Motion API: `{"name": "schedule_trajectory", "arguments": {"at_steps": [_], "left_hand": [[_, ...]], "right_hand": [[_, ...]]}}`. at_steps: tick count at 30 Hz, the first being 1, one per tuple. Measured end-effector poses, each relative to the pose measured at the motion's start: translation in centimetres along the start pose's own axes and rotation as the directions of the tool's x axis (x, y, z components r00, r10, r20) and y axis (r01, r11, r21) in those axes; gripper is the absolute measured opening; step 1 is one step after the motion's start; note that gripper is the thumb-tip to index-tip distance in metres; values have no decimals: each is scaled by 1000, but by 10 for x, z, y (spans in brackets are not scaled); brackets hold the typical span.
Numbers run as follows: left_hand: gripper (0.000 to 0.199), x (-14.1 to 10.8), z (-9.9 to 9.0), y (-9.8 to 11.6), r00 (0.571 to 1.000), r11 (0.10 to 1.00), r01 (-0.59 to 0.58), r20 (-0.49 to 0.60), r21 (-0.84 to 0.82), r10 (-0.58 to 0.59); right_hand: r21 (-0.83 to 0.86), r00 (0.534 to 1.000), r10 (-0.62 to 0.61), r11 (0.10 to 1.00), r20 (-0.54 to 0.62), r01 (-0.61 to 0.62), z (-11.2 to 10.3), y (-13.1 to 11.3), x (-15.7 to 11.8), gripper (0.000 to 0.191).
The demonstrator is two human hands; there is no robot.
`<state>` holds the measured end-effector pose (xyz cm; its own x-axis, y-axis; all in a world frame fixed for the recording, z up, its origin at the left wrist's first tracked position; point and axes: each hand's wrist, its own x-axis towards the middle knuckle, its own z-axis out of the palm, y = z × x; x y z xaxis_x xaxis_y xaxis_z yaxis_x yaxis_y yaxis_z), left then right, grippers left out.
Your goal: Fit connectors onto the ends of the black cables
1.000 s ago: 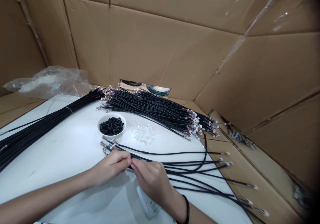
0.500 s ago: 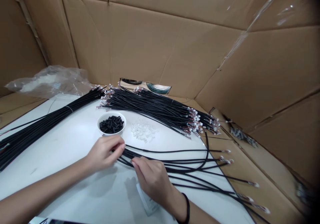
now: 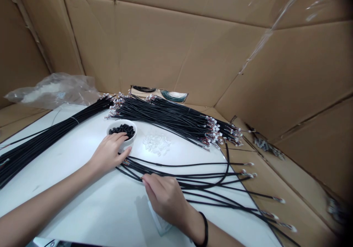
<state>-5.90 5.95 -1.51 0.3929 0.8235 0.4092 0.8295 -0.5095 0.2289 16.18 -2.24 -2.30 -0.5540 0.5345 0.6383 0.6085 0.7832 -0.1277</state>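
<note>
My left hand [image 3: 110, 150] is at the near rim of a white bowl [image 3: 131, 140] of short black pieces [image 3: 125, 129], its fingers apart and fingertips over the pieces. My right hand [image 3: 165, 195], with a dark band at the wrist, is closed in a pinch on a black cable near its end. Several loose black cables [image 3: 204, 185] run from beside my hands to the right, with small white connectors [image 3: 289, 227] at their far ends. Small white pieces [image 3: 156, 145] lie scattered right of the bowl.
A large pile of black cables [image 3: 162, 116] lies at the back, and a tied bundle [image 3: 55, 133] on the left. A clear plastic bag [image 3: 55, 90] sits at the back left. Under my right hand is a pale, clear-edged object [image 3: 160, 223]. Cardboard walls [image 3: 165, 48] surround the white table [image 3: 91, 206].
My left hand has moved up and left from the cable ends to the bowl, and its fingers have opened. My right hand has stayed nearly in place, still pinched.
</note>
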Motion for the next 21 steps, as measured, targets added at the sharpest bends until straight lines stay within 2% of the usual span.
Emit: {"name": "schedule_trajectory", "arguments": {"at_steps": [7,21], "left_hand": [[47,2,0,-1,997,999,8,80,31,-11],[34,4,-4,-1,996,998,19,84,-59,-14]], "right_hand": [[-2,1000,-8,1000,9,8,-2,-2,0,22],[10,999,5,1000,36,-5,-1,-1,-1,22]]}}
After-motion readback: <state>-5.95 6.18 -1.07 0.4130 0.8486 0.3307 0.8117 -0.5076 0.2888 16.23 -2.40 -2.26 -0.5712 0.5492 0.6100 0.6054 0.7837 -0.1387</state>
